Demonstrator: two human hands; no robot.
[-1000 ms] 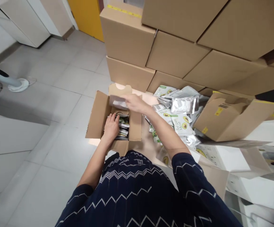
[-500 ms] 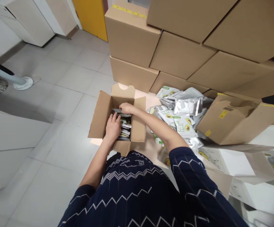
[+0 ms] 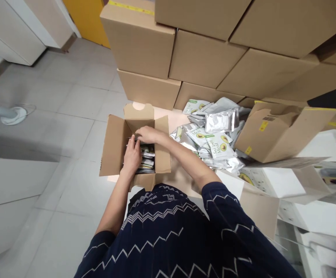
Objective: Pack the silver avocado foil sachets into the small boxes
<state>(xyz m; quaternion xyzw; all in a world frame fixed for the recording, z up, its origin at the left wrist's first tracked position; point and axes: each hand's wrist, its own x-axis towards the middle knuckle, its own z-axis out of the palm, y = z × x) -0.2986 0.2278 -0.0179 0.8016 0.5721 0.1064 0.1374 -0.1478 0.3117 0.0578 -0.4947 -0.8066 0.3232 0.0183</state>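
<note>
An open cardboard box (image 3: 162, 164) stands before me with its flaps folded out, and several flat sachets (image 3: 147, 161) are stacked on edge inside it. My left hand (image 3: 132, 156) reaches over the left side of the box, fingers stretched out and resting on the sachets. From the right, my right hand (image 3: 148, 134) dips into the back of the box with bent fingers. They close on the edge of a sachet there, though the fingertips are partly hidden behind my left hand.
A loose heap of silver and white avocado-print sachets (image 3: 218, 146) lies right of the box. Stacked cardboard boxes (image 3: 205, 58) form a wall behind. At the right lie a tilted open carton (image 3: 260, 135) and white cartons (image 3: 284, 183). A yellow door (image 3: 87, 21) is at the back left.
My view has shifted, so the box sits slightly further left. My right hand has moved closer to my left fingertips at the back of the box, and less of the rear sachet shows.
</note>
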